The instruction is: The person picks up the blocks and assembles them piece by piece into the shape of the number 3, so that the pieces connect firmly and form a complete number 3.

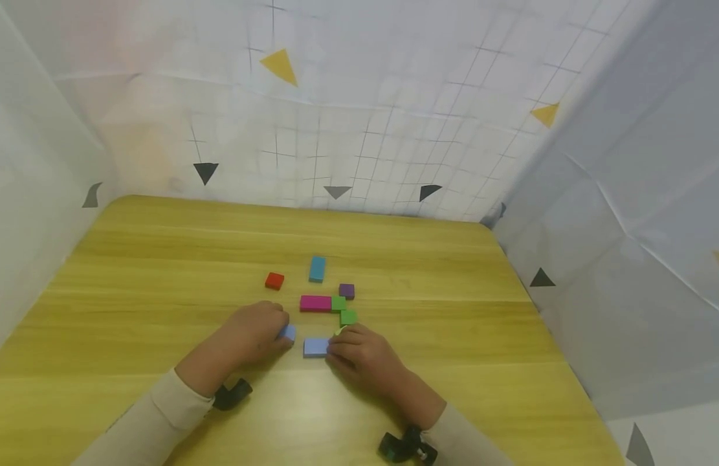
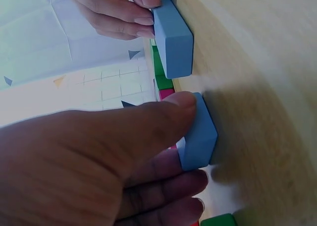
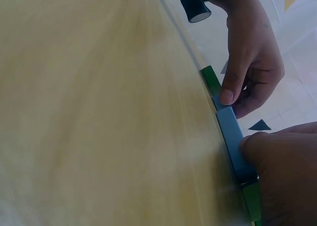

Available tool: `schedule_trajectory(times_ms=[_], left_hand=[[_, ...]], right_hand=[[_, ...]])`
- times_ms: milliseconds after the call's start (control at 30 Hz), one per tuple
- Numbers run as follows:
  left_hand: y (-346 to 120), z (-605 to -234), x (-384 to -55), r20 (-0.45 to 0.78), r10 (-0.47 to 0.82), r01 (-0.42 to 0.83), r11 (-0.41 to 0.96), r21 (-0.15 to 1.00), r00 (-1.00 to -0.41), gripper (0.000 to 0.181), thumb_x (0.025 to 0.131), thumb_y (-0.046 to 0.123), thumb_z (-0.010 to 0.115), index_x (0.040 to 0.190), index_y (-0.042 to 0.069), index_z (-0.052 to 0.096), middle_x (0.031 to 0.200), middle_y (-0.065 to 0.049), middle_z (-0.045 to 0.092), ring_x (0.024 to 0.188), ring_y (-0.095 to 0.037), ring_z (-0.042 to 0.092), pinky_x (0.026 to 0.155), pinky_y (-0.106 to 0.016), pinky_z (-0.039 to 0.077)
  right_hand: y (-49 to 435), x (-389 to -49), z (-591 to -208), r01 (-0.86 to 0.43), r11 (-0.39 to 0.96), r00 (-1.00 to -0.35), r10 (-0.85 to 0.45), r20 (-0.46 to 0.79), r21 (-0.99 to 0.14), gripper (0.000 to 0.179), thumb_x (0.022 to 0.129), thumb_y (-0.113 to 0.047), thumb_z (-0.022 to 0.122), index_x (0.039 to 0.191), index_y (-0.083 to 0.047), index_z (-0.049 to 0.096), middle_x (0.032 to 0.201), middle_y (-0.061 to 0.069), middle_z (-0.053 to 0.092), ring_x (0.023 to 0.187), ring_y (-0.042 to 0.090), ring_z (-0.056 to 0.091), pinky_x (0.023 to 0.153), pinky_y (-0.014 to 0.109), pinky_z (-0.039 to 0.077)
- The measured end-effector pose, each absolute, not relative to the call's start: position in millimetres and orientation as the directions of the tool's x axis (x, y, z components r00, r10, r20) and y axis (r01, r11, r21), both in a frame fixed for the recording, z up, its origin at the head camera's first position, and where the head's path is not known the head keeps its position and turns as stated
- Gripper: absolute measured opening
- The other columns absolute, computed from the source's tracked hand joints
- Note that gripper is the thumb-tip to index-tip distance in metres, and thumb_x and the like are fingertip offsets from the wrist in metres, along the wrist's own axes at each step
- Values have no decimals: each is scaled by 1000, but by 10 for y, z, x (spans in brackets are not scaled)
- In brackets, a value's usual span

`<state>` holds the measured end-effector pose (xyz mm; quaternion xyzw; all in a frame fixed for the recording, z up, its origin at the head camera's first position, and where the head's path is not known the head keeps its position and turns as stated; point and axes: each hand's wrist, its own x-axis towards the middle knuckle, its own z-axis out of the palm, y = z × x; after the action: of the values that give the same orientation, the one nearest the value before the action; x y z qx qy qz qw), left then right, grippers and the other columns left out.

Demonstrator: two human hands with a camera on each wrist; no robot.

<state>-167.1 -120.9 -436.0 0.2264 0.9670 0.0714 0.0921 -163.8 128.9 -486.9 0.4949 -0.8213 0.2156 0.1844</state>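
Observation:
My left hand (image 1: 255, 331) pinches a short light blue block (image 2: 199, 137) between thumb and fingers, low over the table. To its right lies a longer light blue block (image 1: 316, 347), a small gap between the two. The fingers of my right hand (image 1: 365, 357) grip the right end of that longer block, with the thumb on its near side in the right wrist view. A pale green piece (image 1: 340, 330) shows partly behind the right fingertips. Just beyond are two green blocks, one (image 1: 348, 317) nearer and one (image 1: 338, 303) touching the end of a magenta block (image 1: 315, 303).
Farther back on the wooden table (image 1: 161, 259) lie a red block (image 1: 274, 280), a blue block (image 1: 317, 269) and a purple block (image 1: 346, 291). Another green block (image 2: 219, 220) shows below the left fingers. White patterned sheeting (image 1: 336, 149) hangs behind the table and at its sides.

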Motion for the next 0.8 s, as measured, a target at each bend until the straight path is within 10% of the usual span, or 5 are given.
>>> schedule_trajectory(times_ms=[800], left_hand=[[-1177, -4377, -1694, -154, 447, 419, 889, 185, -881, 30, 80, 40, 65, 83, 11, 61, 69, 3, 46, 63, -14, 42, 57, -28, 37]], right_hand=[[1298, -1665, -4903, -896, 413, -435, -738, 516, -165, 15, 81, -22, 66, 94, -16, 71, 96, -5, 67, 95, 8, 56, 86, 18, 43]])
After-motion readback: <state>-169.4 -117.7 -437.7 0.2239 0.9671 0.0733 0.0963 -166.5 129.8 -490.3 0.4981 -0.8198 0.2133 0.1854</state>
